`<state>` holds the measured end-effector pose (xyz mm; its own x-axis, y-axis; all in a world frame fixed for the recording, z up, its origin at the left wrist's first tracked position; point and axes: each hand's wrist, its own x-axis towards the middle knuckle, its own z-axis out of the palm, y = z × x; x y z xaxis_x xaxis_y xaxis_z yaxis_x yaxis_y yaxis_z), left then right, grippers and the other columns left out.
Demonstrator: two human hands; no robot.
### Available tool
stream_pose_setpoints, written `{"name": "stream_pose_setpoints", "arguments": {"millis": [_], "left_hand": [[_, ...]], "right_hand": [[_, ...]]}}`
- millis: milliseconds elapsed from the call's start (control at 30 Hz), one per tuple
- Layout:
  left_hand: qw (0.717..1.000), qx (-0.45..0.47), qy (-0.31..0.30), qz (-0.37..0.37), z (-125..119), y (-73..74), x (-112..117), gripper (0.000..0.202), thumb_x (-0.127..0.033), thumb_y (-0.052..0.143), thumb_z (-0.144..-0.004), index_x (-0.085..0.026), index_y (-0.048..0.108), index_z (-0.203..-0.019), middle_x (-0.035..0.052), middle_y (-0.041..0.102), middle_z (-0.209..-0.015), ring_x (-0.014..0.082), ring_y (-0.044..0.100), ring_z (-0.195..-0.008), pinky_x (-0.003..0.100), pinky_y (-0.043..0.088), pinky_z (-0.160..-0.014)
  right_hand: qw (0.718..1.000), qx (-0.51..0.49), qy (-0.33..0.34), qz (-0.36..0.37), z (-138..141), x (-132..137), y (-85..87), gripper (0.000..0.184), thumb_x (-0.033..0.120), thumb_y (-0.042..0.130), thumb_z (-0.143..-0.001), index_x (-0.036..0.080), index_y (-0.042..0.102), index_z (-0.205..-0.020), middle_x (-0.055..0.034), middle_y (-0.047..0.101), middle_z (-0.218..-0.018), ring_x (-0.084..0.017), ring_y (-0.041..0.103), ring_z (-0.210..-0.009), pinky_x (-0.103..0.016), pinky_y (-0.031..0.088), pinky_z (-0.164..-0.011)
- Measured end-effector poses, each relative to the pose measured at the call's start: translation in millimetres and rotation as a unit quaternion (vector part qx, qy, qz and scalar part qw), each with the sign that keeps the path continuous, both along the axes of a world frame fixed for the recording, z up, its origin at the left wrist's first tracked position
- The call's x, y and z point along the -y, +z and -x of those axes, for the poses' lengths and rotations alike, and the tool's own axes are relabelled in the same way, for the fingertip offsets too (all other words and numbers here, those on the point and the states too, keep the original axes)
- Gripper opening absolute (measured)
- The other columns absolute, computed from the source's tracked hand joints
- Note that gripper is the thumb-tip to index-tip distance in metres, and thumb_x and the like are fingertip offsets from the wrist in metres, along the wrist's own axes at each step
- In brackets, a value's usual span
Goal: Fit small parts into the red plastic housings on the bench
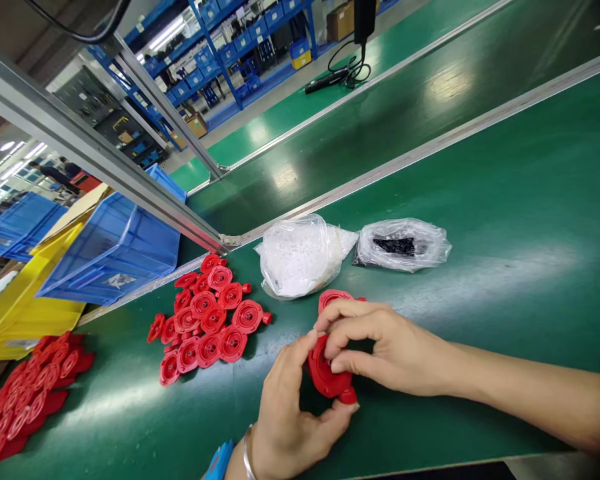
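My left hand grips a round red plastic housing by its rim, thumb near the short spout at its lower end. Over the housing's open face, my right hand has its fingertips pinched together; anything between them is too small or hidden to make out. Just behind the right hand lies another red housing, partly covered by the fingers. Farther back stand a clear bag of small white pieces and a clear bag of small black pieces.
Left of my hands, several red housings lie in a group on the green table. More red parts are heaped at far left. Blue bin, yellow bin and a metal frame post border the table; a corded tool lies beyond.
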<state>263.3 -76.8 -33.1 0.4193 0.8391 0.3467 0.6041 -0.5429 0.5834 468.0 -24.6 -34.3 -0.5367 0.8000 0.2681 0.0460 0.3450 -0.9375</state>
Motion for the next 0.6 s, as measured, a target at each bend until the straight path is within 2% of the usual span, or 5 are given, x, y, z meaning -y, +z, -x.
{"name": "stream_pose_setpoints", "arguments": {"millis": [67, 167, 233, 467, 600], "left_hand": [[1.000, 0.015, 0.003, 0.026, 0, 1.1, 0, 0.085, -0.024, 0.077, -0.069, -0.024, 0.035, -0.142, 0.0124, 0.063, -0.125, 0.0274, 0.065, -0.108, 0.038, 0.056, -0.090], [0.998, 0.029, 0.009, 0.050, 1, 2.0, 0, 0.087, -0.026, 0.080, -0.067, -0.025, 0.036, -0.142, 0.0117, 0.063, -0.126, 0.0283, 0.065, -0.108, 0.041, 0.056, -0.091], [0.998, 0.035, 0.006, 0.059, 1, 2.5, -1, 0.088, -0.027, 0.081, -0.066, -0.025, 0.036, -0.142, 0.0109, 0.064, -0.125, 0.0279, 0.066, -0.106, 0.040, 0.056, -0.090], [0.998, 0.048, -0.013, 0.047, -2, 1.7, 4, 0.088, -0.029, 0.082, -0.065, -0.026, 0.036, -0.140, 0.0106, 0.066, -0.121, 0.0263, 0.067, -0.103, 0.037, 0.057, -0.088], [0.998, 0.046, -0.025, 0.016, -5, 1.0, 6, 0.086, -0.027, 0.079, -0.068, -0.027, 0.033, -0.141, 0.0087, 0.068, -0.114, 0.0248, 0.068, -0.098, 0.035, 0.057, -0.084]], "right_hand": [[0.996, -0.026, 0.025, 0.083, -2, -3, 4.6, 0.007, 0.019, 0.069, -0.080, 0.018, 0.068, -0.087, -0.0047, 0.065, -0.100, -0.016, 0.062, -0.091, -0.032, 0.050, -0.085], [0.975, -0.049, 0.042, 0.211, -1, -4, 6.8, 0.018, 0.024, 0.067, -0.081, 0.017, 0.060, -0.096, -0.0038, 0.064, -0.094, -0.014, 0.061, -0.080, -0.028, 0.052, -0.073], [0.962, -0.052, 0.048, 0.265, 2, -3, 4.5, 0.025, 0.027, 0.068, -0.079, 0.017, 0.056, -0.098, -0.0026, 0.062, -0.091, -0.013, 0.060, -0.076, -0.027, 0.052, -0.068], [0.931, -0.090, 0.091, 0.341, 9, 3, -1.4, 0.031, 0.027, 0.072, -0.076, 0.018, 0.048, -0.094, 0.0009, 0.055, -0.082, -0.011, 0.055, -0.073, -0.024, 0.046, -0.064], [0.942, -0.048, 0.086, 0.320, 10, 7, -1.6, 0.027, 0.028, 0.069, -0.079, 0.020, 0.048, -0.094, 0.0011, 0.056, -0.081, -0.013, 0.058, -0.074, -0.025, 0.048, -0.063]]}}
